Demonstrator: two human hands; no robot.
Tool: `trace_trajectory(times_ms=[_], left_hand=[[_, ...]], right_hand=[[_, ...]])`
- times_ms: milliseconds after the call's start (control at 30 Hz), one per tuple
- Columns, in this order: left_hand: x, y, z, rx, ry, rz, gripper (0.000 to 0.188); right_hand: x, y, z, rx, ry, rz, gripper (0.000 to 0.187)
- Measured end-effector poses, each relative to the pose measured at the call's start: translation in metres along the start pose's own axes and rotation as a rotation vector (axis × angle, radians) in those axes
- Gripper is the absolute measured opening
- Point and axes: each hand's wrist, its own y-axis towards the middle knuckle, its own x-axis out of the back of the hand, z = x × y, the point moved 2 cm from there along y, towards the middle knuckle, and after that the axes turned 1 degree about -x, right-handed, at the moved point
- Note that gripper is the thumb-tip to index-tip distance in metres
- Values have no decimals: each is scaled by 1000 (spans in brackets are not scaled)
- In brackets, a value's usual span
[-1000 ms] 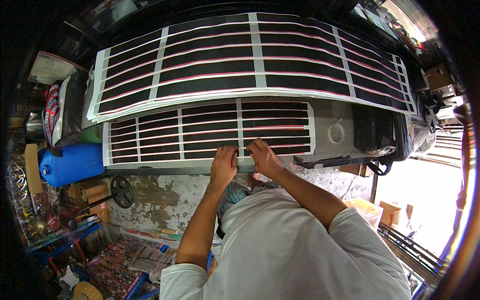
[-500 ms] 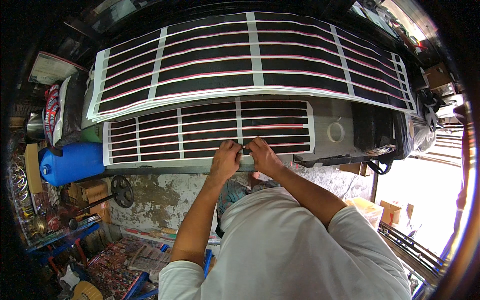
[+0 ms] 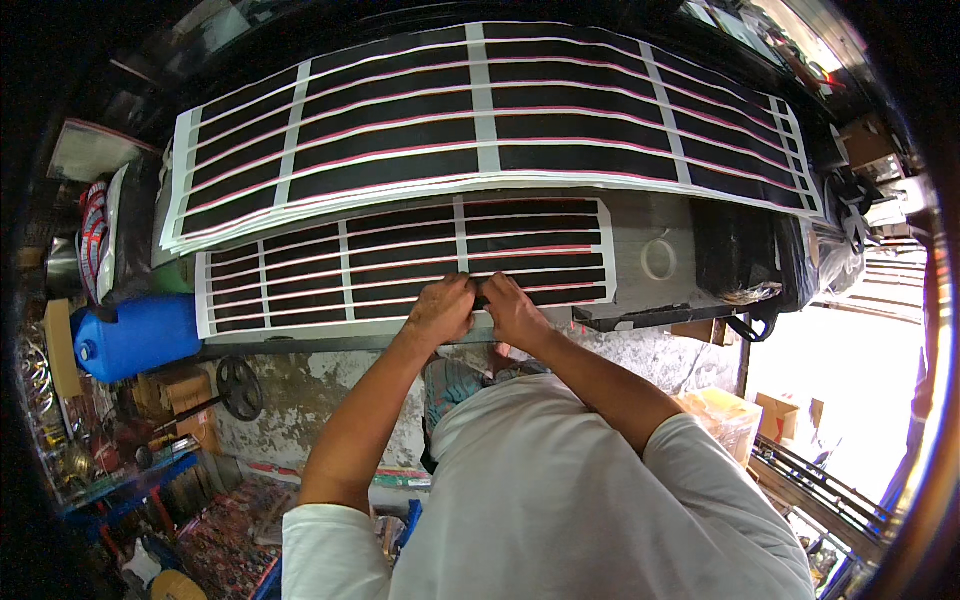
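Observation:
My left hand point(image 3: 443, 308) and my right hand point(image 3: 514, 310) meet at the near edge of a long sheet point(image 3: 405, 240) with black panels, white strips and thin red lines. Both hands have bent fingers, with thumbs and fingertips pressed together over the sheet's lower strips. Whatever lies in the two pinches is hidden by the fingers. Beyond it, a stack of larger sheets point(image 3: 390, 112) in the same black and white pattern overhangs the far side of the grey table. To the right of the smaller sheet lies a pale ring point(image 3: 646, 262), like a tape roll.
A blue plastic container point(image 3: 150, 338) stands left of the table, with a dark wheel point(image 3: 240, 390) below it. Black wrapped bundles point(image 3: 738, 245) rest at the table's right end. Cardboard boxes point(image 3: 778, 416) sit near the bright opening at right.
The view has shifted a little, so the table and sheets sit further left. My hands are still together at the near edge, closed in much the same way.

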Motion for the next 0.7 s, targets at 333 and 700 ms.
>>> trace_trajectory(times_ms=[333, 700], left_hand=[[-1, -3, -4, -9, -4, -30, 38], [-3, -4, 1, -9, 129, -68, 30]], right_hand=[[2, 1, 6, -117, 34, 31, 66], [0, 0, -3, -92, 10, 53, 70]])
